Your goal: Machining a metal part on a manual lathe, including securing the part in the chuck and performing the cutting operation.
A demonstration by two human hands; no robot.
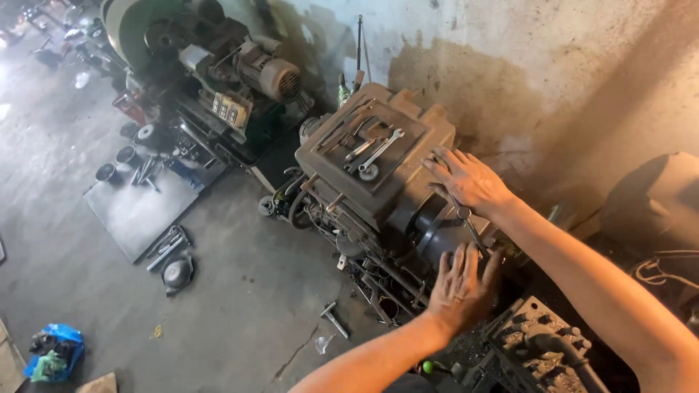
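Leaning over an old lathe (378, 196), the person is working with both bare hands at its headstock end. Right hand (466, 178) is lying flat on the sloped side of the housing, fingers spread wide, gripping nothing; a thin chuck key (470, 227) is hanging just under the wrist, and whether the hand is touching it, cannot tell. Left hand (460, 287) is pressing against the dark round chuck (437, 236), fingers straight and close together, open, holding nothing. The chuck is sitting between the two hands, partly hidden behind the left fingers.

On the tray-like top of the headstock, wrenches (368, 153) are lying loose, well clear of both hands. Cables and rods are crowding the lathe's floor-facing side below the housing. A toolpost block (535, 335), studded with bolts, is sitting near the left forearm at lower right.

A stained wall (524, 65) is standing close behind the machine. Farther along it, a second machine with a ribbed motor (273, 73) is standing. A steel plate (135, 207) is lying on the concrete floor (240, 306), with round parts and bars around its edges. A small T-handle tool (333, 319) is lying on the floor near the lathe. A blue bag (54, 353) is sitting far left.
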